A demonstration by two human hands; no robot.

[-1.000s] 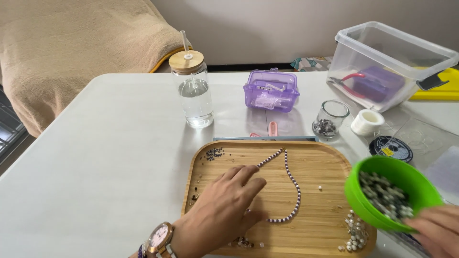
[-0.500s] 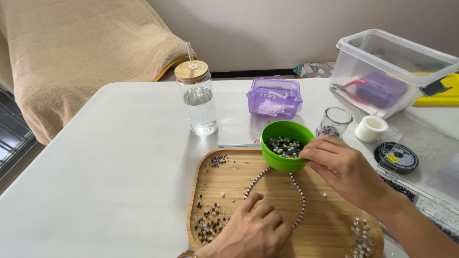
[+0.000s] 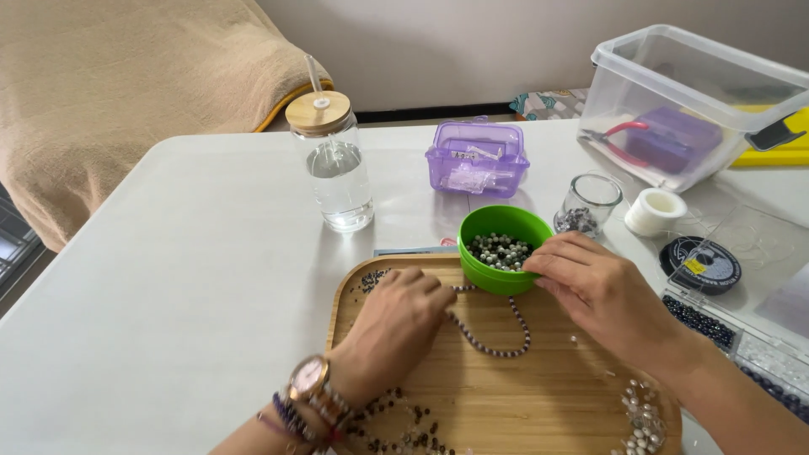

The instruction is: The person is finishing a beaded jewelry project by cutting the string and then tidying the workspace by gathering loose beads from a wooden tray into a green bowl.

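Lowest in the frame we note loose beads [image 3: 645, 421] heaped at the lower right of the wooden tray [image 3: 539, 396], with a darker scatter at its lower left beside the watch-bearing wrist. The left hand [image 3: 396, 324] rests knuckles up at centre frame, fingers curled down onto the tray at the end of the bead strand [image 3: 493, 333]; we cannot tell whether they pinch it or merely press it flat. The strand loops across the tray just below the green bowl [image 3: 504, 248]. The right hand [image 3: 602, 291] reaches in from the lower right, fingertips closed on the bowl's right rim, the bowl sitting on the tray's upper edge and holding pale and dark beads. In our judgement the bowl is the chief hazard: held by one rim at the tray's lip, a tilt would spill beads over the table. A tug could likewise unthread the strand. Right of the bowl stand a small glass jar [image 3: 587, 202], a white spool [image 3: 655, 211] and a black cord reel [image 3: 704, 264]. Farther up, a lidded water glass with straw [image 3: 333, 164], a purple case [image 3: 478, 157] and a clear storage bin [image 3: 691, 101] crowd the table's upper half.
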